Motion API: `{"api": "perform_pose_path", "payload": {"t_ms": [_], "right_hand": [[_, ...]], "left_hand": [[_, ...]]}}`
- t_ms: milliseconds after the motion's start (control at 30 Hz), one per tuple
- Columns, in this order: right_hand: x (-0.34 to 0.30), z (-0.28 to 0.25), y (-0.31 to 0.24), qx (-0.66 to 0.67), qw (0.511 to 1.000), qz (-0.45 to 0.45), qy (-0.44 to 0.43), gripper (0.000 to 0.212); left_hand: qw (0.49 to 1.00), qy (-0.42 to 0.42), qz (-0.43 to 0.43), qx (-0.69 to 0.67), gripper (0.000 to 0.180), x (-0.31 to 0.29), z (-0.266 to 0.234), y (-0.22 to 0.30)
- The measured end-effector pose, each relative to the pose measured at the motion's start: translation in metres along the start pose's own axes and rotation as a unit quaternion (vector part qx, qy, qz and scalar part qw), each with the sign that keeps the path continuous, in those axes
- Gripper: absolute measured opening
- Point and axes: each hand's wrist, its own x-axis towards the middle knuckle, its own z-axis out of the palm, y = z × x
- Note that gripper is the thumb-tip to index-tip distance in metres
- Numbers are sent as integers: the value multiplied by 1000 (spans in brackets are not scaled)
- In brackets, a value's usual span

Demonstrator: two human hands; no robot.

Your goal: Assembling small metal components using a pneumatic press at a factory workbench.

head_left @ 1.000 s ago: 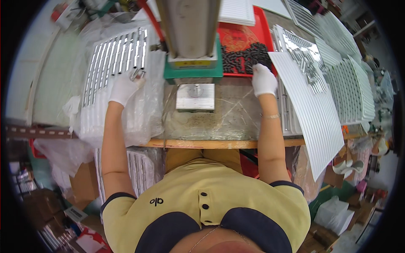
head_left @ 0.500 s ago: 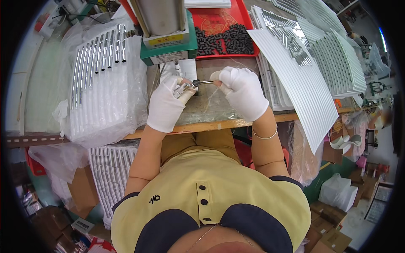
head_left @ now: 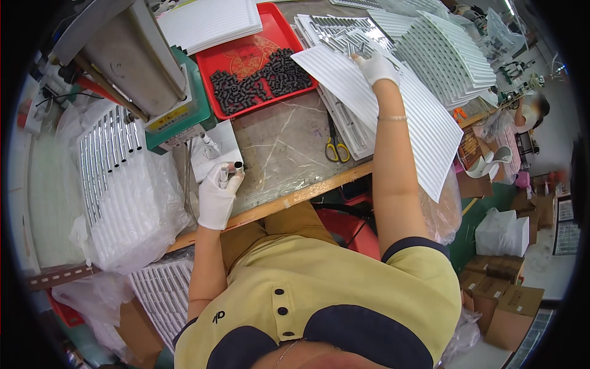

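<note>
Right hand (head_left: 378, 70) has left the left hand's (head_left: 216, 202) side, now at loose silver tubes (head_left: 351, 43) by a white ribbed sheet (head_left: 424, 144) — fingers bent, grip cannot be told. Left closed on short silver pieces (head_left: 224, 176), 1 black end showing — near metal block (head_left: 232, 145). Black fittings (head_left: 289, 71) in red tray (head_left: 215, 63).

Press (head_left: 126, 64) left of tray (head_left: 243, 57); parts (head_left: 289, 71) in tray; tubes (head_left: 353, 44) on stacked sheets (head_left: 349, 124), right.
</note>
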Motion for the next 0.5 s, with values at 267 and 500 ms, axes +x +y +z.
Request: {"api": "perform_pose_path", "payload": {"t_ms": [267, 500], "right_hand": [[47, 40, 31, -32, 998, 27, 37, 38], [-132, -8, -65, 555, 792, -204, -153, 23]], "left_hand": [[987, -102, -52, -110, 15, 12, 6, 5], [997, -7, 37, -62, 17, 26, 13, 2]]}}
